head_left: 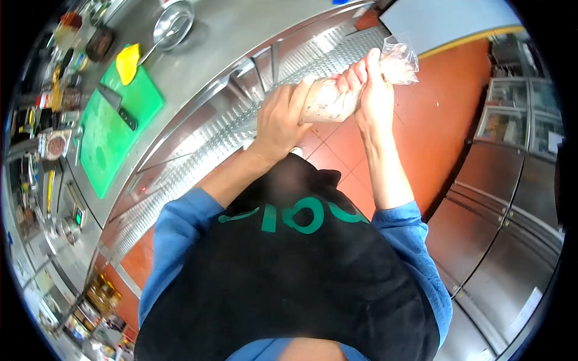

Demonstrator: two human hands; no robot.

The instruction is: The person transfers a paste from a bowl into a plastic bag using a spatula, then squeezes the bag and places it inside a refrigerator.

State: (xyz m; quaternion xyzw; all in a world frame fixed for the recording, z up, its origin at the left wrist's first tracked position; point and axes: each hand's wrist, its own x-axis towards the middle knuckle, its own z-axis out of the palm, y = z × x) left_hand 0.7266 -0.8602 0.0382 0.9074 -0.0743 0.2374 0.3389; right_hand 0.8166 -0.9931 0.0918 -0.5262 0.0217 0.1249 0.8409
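Observation:
A clear plastic bag (328,103) packed with a pale, speckled filling is held up in front of me, above the floor. My left hand (283,117) is wrapped round its fuller end. Near the gathered end, my right hand (374,90) grips the bag, and the loose crinkled plastic sticks out beyond the fingers to the upper right. What the filling is, I cannot make out.
A steel counter (223,36) runs along the left, bearing a green cutting board (99,141), a knife (123,114), a yellow cloth (127,63) and a metal bowl (174,25). Steel refrigerators (481,222) line the right. Red tiles (445,120) cover the floor.

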